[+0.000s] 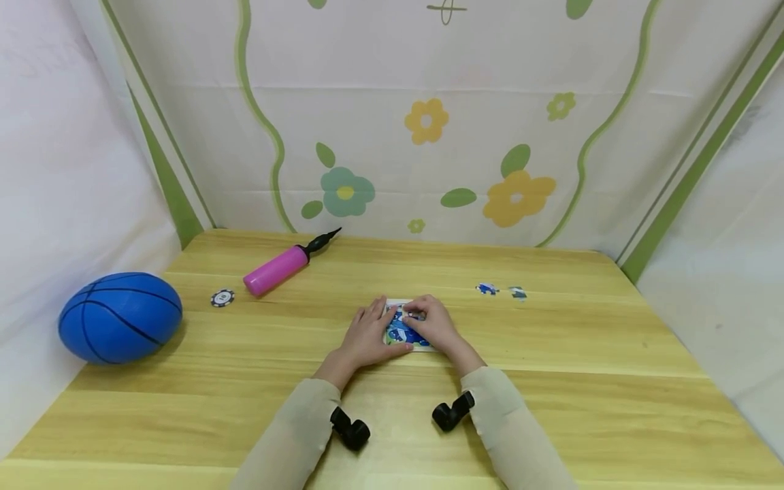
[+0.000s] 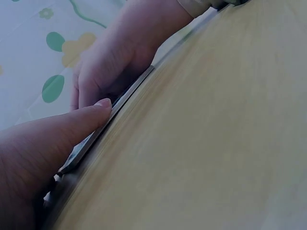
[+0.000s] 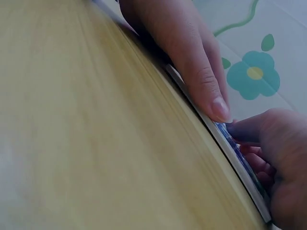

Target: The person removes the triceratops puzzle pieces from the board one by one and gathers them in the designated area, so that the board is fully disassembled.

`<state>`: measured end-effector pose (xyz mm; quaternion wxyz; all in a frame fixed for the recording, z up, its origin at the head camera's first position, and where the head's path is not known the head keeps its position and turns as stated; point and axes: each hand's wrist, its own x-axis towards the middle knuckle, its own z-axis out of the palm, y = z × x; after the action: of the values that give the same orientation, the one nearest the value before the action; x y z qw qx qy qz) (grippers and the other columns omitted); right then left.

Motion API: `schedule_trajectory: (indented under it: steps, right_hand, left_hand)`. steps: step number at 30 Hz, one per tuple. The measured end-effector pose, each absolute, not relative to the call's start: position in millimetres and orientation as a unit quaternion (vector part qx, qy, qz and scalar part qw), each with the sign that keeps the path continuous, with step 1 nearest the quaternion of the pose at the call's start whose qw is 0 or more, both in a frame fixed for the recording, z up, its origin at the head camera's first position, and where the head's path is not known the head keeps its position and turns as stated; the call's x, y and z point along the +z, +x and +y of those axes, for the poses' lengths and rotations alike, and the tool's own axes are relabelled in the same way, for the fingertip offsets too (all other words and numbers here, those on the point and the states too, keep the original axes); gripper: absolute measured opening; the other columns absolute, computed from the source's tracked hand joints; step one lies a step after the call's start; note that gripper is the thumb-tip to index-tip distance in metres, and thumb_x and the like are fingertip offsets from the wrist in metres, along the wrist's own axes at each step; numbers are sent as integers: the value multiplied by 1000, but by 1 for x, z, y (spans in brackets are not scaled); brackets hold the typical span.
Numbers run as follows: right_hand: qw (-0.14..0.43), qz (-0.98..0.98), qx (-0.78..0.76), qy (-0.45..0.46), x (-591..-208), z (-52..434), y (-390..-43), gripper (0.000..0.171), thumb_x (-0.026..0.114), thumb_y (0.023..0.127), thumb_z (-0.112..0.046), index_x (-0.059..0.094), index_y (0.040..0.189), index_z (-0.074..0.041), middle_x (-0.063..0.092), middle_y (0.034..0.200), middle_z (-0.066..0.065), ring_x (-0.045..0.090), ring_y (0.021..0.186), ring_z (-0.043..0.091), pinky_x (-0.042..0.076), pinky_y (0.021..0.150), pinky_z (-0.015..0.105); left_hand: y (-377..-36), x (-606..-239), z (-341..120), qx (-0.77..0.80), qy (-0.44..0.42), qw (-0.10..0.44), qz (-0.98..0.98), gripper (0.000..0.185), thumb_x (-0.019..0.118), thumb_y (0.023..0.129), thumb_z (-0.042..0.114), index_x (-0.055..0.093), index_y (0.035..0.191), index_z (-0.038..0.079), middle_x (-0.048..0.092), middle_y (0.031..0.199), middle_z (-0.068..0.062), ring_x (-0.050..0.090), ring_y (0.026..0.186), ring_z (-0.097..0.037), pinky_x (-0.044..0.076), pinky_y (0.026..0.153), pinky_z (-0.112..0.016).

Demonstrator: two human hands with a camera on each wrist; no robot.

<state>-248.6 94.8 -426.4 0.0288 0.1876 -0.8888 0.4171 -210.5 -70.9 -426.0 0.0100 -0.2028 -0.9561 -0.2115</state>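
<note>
A small jigsaw puzzle (image 1: 401, 333) with a blue picture and a pale border lies flat on the table, between both hands. My left hand (image 1: 370, 338) rests on its left side, fingers extended, with the thumb lying along the near edge. In the left wrist view, that thumb (image 2: 84, 123) touches the board's rim. Over the upper right part of the puzzle, my right hand (image 1: 433, 323) has its fingers bent and pinches a puzzle piece at the picture's surface; the fingers mostly hide the piece. The right wrist view shows the board's pale edge (image 3: 240, 167) beside the right hand (image 3: 288, 158).
Two loose puzzle pieces, one blue (image 1: 487, 289) and one greyish (image 1: 517, 292), lie to the right beyond the hands. On the left are a blue ball (image 1: 120, 318), a poker chip (image 1: 222, 297) and a pink hand pump (image 1: 277, 270). A flower-patterned curtain (image 1: 380, 102) stands behind the table.
</note>
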Motion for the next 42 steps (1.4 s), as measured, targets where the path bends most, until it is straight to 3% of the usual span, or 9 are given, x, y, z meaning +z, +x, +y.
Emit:
schedule_trajectory:
  steps: [14,33,42]
  right_hand:
    - [28,-898,396,191,-428,95,-249,18,66,76,-14,66,94,-10,51,96,3,46,93,21,36,81,38]
    - [46,-919,370,129,-420,77,-248,9,67,74,-18,59,77,-14,54,81,-3,49,80,17,30,79,40]
    - [52,-907,399,129,-423,77,-251,12,67,73,-14,57,81,-13,57,73,-7,53,74,13,27,80,41]
  left_hand:
    - [-212,-428,-88,-181,-188,11,-965,86,42,74,66,30,134,6,17,139,-17,9,128,-28,9,100,-43]
    - [-212,-426,-89,-180,-191,10,-965,82,44,76,64,29,135,9,16,140,-17,8,128,-27,7,100,-42]
    - [-211,-424,-88,-185,-192,3,-964,82,46,76,62,29,135,8,16,139,-18,8,128,-27,7,101,-41]
